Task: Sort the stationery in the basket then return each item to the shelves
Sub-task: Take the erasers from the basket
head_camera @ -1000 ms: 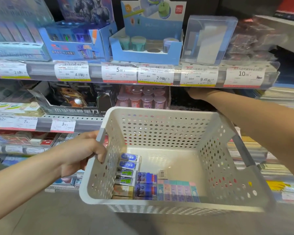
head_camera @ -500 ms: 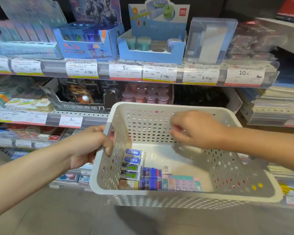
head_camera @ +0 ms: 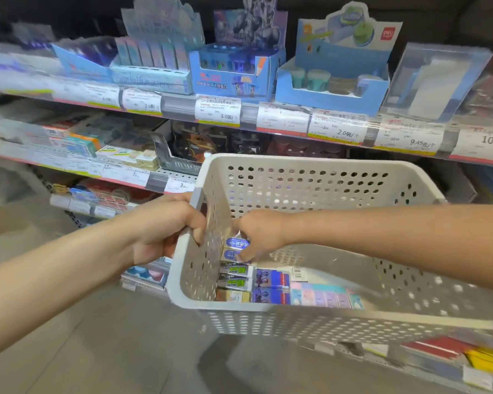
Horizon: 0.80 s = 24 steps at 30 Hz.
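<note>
1. Right hand (head_camera: 258, 233) is dropping from above the basket (head_camera: 310, 163) rim down to its floor, far-left corner; view is also panning left along the shelves (head_camera: 180, 109).
2. Right grip is closing on the blue eraser packs (head_camera: 235, 248) at the far end of the left column inside the basket — fingers curling round them, but whether anything is lifted, can't tell.
3. Left hand (head_camera: 165, 231) is gripping the basket's left handle, holding it level in front of the shelves.
4. Remaining stock is sitting along the basket's near wall: green eraser packs (head_camera: 235, 275), dark-blue packs (head_camera: 271, 285), pastel pack row (head_camera: 325, 297).
5. Judgement: sorting looks finished; next pick is starting, most items not yet shelved.
</note>
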### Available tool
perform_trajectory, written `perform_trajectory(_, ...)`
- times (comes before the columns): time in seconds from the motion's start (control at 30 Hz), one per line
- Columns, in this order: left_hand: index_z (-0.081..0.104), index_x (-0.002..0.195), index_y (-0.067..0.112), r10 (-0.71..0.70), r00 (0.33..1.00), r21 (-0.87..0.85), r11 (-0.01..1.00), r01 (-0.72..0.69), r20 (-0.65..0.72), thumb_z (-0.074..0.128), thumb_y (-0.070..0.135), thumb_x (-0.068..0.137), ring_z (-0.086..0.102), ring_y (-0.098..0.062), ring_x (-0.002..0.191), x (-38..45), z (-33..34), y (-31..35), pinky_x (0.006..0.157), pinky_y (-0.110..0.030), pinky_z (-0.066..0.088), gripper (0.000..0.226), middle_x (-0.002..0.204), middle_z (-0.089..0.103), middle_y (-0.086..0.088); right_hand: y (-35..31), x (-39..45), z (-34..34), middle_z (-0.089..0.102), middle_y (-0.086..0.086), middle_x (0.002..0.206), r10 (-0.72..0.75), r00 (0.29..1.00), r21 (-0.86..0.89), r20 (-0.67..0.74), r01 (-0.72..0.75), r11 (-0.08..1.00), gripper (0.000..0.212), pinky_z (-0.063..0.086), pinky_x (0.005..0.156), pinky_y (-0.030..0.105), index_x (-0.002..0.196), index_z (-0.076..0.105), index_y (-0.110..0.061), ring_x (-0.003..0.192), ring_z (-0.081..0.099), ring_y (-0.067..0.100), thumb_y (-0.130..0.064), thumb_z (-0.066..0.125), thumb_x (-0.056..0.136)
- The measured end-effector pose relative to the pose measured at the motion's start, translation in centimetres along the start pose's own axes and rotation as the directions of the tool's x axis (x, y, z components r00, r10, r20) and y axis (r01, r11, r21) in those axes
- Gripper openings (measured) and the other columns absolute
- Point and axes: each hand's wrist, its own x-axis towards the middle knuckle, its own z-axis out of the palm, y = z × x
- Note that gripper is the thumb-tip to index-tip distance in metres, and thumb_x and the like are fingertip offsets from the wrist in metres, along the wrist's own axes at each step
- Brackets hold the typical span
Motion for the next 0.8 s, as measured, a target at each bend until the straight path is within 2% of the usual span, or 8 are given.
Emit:
perform_trajectory(0.1, 0.063, 0.095, 0.001, 0.0, 1.0, -0.018, 1.0, 0.0, -0.016, 0.05, -0.002, 0.042, 0.045, -0.03, 0.07, -0.7, -2.5, -0.7, 0.065, -0.032, 0.038, 0.055, 0.079, 0.047, -0.018, -2.2, 1.8, -0.8, 0.069, 0.009, 0.095, -0.023, 1.0, -0.048, -0.002, 0.023, 0.999, 0.051, 0.046, 0.065, 0.029, 0.122, 0.057, -0.002, 0.078, 0.058, 0.02, -0.033, 0.068, 0.082)
perform_trajectory(0.2, 0.06, 0.088, 0.009, 0.007, 0.999, -0.054, 0.998, -0.009, -0.042, 0.049, -0.003, 0.041, 0.044, -0.029, 0.07, -1.4, -5.4, -1.5, 0.063, -0.03, 0.037, 0.05, 0.077, 0.045, -0.018, -4.8, 3.9, -1.6, 0.068, 0.009, 0.105, -0.061, 0.998, -0.077, -0.007, 0.061, 0.995, 0.053, 0.037, 0.063, 0.023, 0.126, 0.055, -0.007, 0.08, 0.052, 0.018, -0.031, 0.069, 0.082)
perform_trajectory(0.3, 0.062, 0.096, 0.009, 0.025, 0.998, -0.046, 0.999, -0.027, -0.058, 0.049, -0.003, 0.04, 0.044, -0.029, 0.07, -2.2, -8.8, -2.6, 0.067, -0.031, 0.036, 0.058, 0.08, 0.047, -0.017, -7.7, 6.2, -2.3, 0.067, 0.004, 0.092, -0.068, 0.998, -0.042, 0.015, 0.069, 0.997, 0.047, 0.032, 0.05, 0.02, 0.122, 0.057, -0.005, 0.076, 0.052, 0.016, -0.027, 0.069, 0.082)
perform_trajectory(0.4, 0.062, 0.092, 0.009, 0.013, 0.997, -0.035, 0.999, -0.016, -0.07, 0.05, -0.003, 0.041, 0.044, -0.031, 0.074, -3.0, -12.8, -3.7, 0.07, -0.035, 0.034, 0.054, 0.084, 0.048, -0.016, -11.2, 8.6, -3.4, 0.05, -0.007, 0.067, -0.062, 0.998, -0.05, 0.024, 0.063, 0.997, 0.046, 0.027, 0.047, 0.018, 0.123, 0.057, -0.007, 0.072, 0.05, 0.015, -0.027, 0.069, 0.082)
perform_trajectory(0.47, 0.062, 0.092, 0.005, 0.012, 0.997, -0.021, 1.0, -0.014, -0.076, 0.05, -0.002, 0.041, 0.043, -0.031, 0.074, -3.5, -15.7, -4.5, 0.07, -0.037, 0.034, 0.052, 0.084, 0.048, -0.018, -13.8, 10.4, -4.2, 0.045, -0.009, 0.061, -0.063, 0.998, -0.06, 0.016, 0.064, 0.996, 0.047, 0.027, 0.046, 0.02, 0.123, 0.056, -0.008, 0.063, 0.048, 0.014, -0.026, 0.069, 0.082)
perform_trajectory(0.53, 0.062, 0.099, 0.003, 0.012, 0.997, -0.02, 1.0, -0.013, -0.071, 0.051, -0.002, 0.041, 0.043, -0.033, 0.079, -4.0, -18.5, -5.4, 0.076, -0.041, 0.032, 0.059, 0.087, 0.049, -0.018, -16.0, 12.4, -4.5, 0.053, -0.004, 0.066, -0.058, 0.998, -0.058, 0.006, 0.058, 0.997, 0.046, 0.031, 0.048, 0.023, 0.121, 0.057, -0.008, 0.06, 0.048, 0.013, -0.027, 0.069, 0.08)
perform_trajectory(0.63, 0.065, 0.092, 0.009, 0.025, 0.997, -0.029, 0.999, -0.027, -0.08, 0.054, -0.003, 0.035, 0.042, -0.033, 0.08, -4.7, -22.2, -6.7, 0.076, -0.041, 0.031, 0.06, 0.086, 0.051, -0.016, -19.0, 15.2, -4.5, 0.066, 0.008, 0.087, -0.066, 0.998, -0.103, -0.015, 0.064, 0.993, 0.047, 0.039, 0.056, 0.026, 0.116, 0.058, -0.006, 0.071, 0.054, 0.022, -0.031, 0.068, 0.078)
perform_trajectory(0.8, 0.065, 0.101, 0.009, 0.015, 0.998, -0.006, 1.0, -0.015, -0.056, 0.051, -0.002, 0.042, 0.052, -0.025, 0.06, -5.6, -27.5, -8.7, 0.064, -0.029, 0.041, 0.062, 0.071, 0.054, -0.015, -23.4, 19.3, -4.8, 0.062, 0.007, 0.078, -0.095, 0.995, -0.144, 0.004, 0.095, 0.985, 0.044, 0.04, 0.052, 0.028, 0.107, 0.06, -0.003, 0.069, 0.055, 0.024, -0.034, 0.068, 0.077)
